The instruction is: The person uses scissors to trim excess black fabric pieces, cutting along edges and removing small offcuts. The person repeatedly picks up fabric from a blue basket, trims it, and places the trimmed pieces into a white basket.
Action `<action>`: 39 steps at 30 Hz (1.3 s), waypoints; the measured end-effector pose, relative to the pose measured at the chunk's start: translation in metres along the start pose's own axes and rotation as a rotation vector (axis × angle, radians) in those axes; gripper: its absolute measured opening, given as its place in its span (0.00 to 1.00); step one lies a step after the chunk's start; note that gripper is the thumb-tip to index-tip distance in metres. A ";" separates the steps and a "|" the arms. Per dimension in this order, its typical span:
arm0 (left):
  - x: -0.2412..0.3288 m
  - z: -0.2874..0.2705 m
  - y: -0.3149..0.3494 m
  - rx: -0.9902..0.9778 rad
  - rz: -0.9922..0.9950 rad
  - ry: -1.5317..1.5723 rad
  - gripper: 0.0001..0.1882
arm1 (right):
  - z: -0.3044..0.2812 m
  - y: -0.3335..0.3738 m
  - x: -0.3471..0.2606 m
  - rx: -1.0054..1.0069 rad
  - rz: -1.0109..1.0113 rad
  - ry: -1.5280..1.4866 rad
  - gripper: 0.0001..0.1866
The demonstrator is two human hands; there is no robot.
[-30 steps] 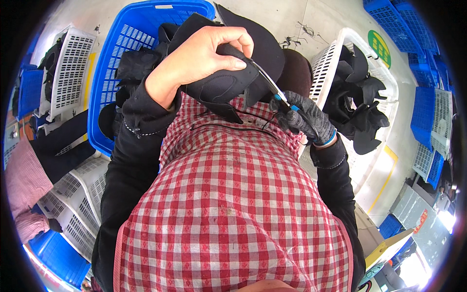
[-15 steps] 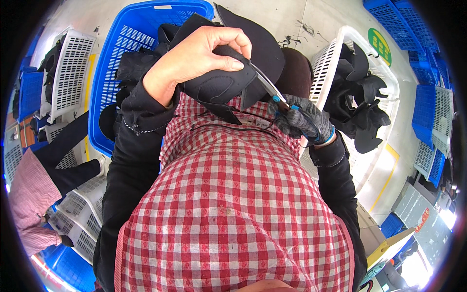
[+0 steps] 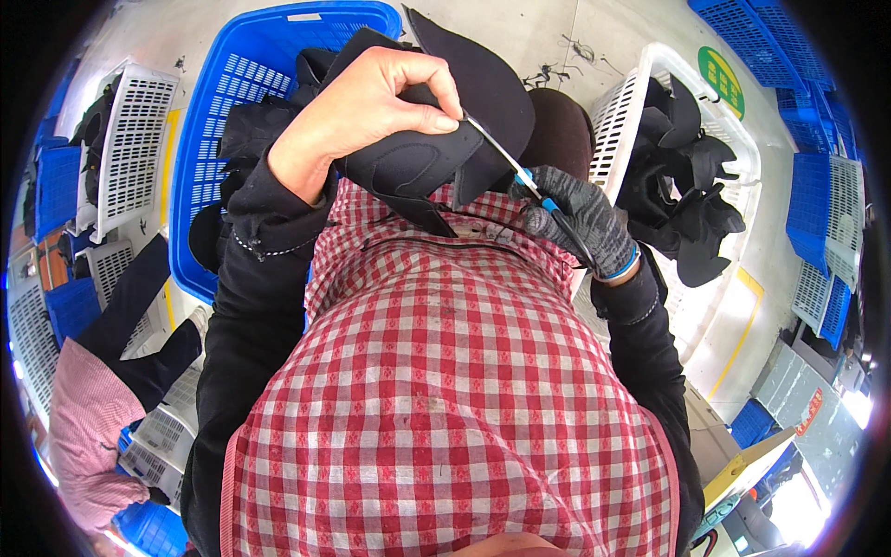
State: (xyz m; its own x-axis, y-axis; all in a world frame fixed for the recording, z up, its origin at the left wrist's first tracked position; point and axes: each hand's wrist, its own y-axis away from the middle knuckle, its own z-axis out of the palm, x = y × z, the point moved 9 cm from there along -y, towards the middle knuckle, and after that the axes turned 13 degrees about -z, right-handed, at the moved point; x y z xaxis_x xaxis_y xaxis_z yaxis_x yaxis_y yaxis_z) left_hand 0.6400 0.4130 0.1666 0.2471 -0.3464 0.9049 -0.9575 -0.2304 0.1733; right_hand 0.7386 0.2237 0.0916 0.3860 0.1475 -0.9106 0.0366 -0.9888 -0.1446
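My bare left hand pinches the edge of a black stitched fabric piece between thumb and fingers, above my lap. A curved outline is sewn into its surface. In my right hand, in a grey knit glove, is a pair of scissors with blue wrapping on the handles. Their slim blades point up and left, with the tips at the fabric edge close to my left fingertips. Another broad black piece lies just behind.
A blue basket holding black pieces stands at my left. To the right, a white basket is heaped with similar black pieces. Thread scraps litter the floor. Another person is at the far left, among stacked crates.
The scissors have swung to a straighter line, and their tips have come up to my left fingertips. My right hand has turned slightly. The person at left has shifted.
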 end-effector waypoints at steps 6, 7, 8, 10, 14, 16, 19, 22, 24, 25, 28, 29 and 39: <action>-0.002 0.002 0.002 -0.006 0.002 0.036 0.03 | -0.004 -0.003 -0.004 -0.007 -0.028 0.096 0.25; -0.002 0.002 0.001 -0.004 -0.002 0.033 0.03 | -0.004 -0.004 -0.004 -0.022 -0.019 0.112 0.25; -0.003 0.003 0.002 -0.002 -0.006 0.029 0.03 | -0.005 -0.005 -0.004 -0.016 -0.023 0.101 0.26; -0.004 0.002 0.000 -0.001 -0.012 0.041 0.03 | -0.004 -0.006 -0.002 -0.021 -0.004 0.076 0.27; -0.004 0.002 0.000 -0.017 -0.014 0.059 0.03 | -0.004 -0.007 -0.002 -0.001 -0.034 0.089 0.26; -0.004 0.001 0.001 -0.006 -0.016 0.041 0.03 | 0.000 -0.006 0.000 0.001 -0.033 0.031 0.25; -0.003 0.003 0.002 -0.007 -0.008 0.047 0.03 | 0.000 -0.008 0.000 0.037 -0.043 0.043 0.25; -0.003 0.011 0.003 -0.005 -0.004 0.054 0.03 | 0.006 -0.008 0.002 0.022 -0.023 0.008 0.24; -0.003 0.012 0.003 -0.004 -0.007 0.059 0.03 | 0.007 -0.011 0.000 0.044 -0.028 -0.028 0.24; -0.002 0.012 0.004 -0.001 -0.008 0.059 0.03 | 0.008 -0.012 -0.003 0.060 -0.042 -0.038 0.25; -0.003 0.009 0.005 -0.006 -0.034 0.069 0.02 | 0.012 -0.012 -0.005 0.106 0.020 -0.199 0.25; -0.004 0.011 0.005 -0.025 -0.037 0.080 0.02 | 0.018 -0.009 0.000 0.119 0.111 -0.338 0.25; -0.012 -0.010 0.026 0.069 0.001 -0.017 0.11 | 0.010 0.004 0.040 0.611 0.052 -0.902 0.31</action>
State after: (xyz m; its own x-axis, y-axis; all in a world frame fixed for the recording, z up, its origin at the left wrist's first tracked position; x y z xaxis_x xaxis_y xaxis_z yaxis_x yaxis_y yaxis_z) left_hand 0.6108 0.4204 0.1640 0.2489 -0.3619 0.8984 -0.9454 -0.2923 0.1442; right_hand 0.7445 0.2253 0.0509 -0.4531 0.3147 -0.8341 -0.5209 -0.8527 -0.0388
